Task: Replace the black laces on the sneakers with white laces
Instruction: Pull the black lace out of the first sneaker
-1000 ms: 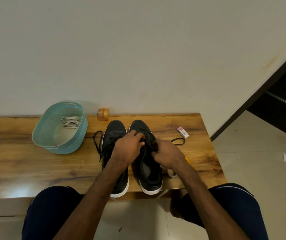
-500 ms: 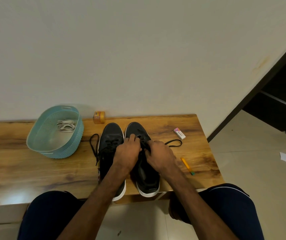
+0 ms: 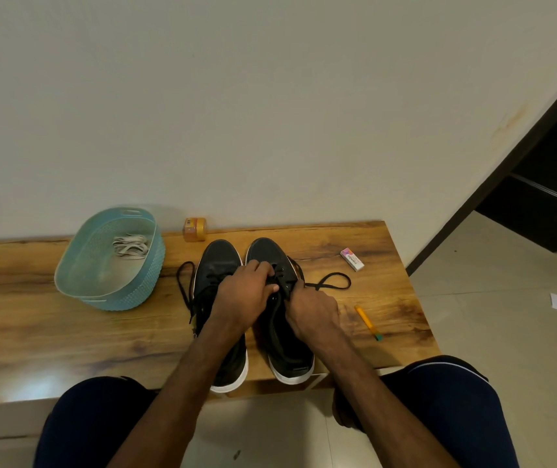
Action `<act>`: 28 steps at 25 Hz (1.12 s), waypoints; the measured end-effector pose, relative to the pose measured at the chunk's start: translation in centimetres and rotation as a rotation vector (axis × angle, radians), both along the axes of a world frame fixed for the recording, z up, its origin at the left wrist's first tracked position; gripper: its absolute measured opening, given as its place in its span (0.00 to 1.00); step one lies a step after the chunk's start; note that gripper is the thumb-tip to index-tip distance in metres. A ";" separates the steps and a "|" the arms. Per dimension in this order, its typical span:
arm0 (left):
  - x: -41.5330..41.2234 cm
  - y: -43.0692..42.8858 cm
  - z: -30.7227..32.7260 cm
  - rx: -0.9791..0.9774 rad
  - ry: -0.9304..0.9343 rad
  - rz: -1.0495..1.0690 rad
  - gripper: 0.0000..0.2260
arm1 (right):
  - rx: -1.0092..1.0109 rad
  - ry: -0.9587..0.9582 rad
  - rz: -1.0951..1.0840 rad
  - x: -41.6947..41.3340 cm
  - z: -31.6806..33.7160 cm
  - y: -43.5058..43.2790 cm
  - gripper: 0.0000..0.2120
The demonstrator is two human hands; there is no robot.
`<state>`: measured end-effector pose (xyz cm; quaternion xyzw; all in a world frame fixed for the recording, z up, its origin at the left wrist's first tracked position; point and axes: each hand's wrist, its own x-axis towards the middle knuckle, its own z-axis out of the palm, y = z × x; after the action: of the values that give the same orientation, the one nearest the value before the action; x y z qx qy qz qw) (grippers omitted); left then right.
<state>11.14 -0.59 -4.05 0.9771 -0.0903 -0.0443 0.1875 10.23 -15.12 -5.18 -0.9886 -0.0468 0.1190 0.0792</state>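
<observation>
Worktop [image 3: 67, 332], L to R: teal basket [image 3: 121, 300] w/ white laces [image 3: 130, 248] inside. Left sneaker [image 3: 218, 261], trailing lace [image 3: 184, 297] on its left. Left hand [image 3: 241, 295] & right hand [image 3: 312, 312] both curled on the black lace [image 3: 279, 278] of the right sneaker [image 3: 265, 253]. Eraser box [image 3: 352, 259] & orange pen [image 3: 366, 321] far right.

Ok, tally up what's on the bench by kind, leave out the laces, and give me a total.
Sneakers: 2, left sneaker and right sneaker
Basket: 1
Orange jar: 1
Eraser: 1
Pencil: 1
Total: 6
</observation>
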 end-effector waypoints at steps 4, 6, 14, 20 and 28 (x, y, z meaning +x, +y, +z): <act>0.3 -0.5 0.3 0.142 -0.071 0.032 0.06 | -0.001 0.016 0.007 -0.3 -0.1 0.0 0.20; 0.2 0.2 0.8 0.102 -0.140 0.197 0.05 | -0.003 0.019 -0.006 -0.2 0.0 0.0 0.20; 0.3 0.1 0.6 0.181 -0.143 0.095 0.16 | 0.005 0.012 -0.030 -0.2 -0.2 0.3 0.20; 0.2 -0.3 1.1 0.042 -0.207 0.183 0.09 | 0.018 0.008 -0.033 -0.2 -0.2 0.3 0.20; 0.8 3.8 3.0 -0.056 -0.257 0.464 0.10 | 0.006 -0.002 -0.023 -0.3 -0.3 0.4 0.18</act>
<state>11.92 3.24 -1.08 0.9637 0.1117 0.1266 0.2068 9.97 -14.68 -5.43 -0.9889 -0.0360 0.1171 0.0836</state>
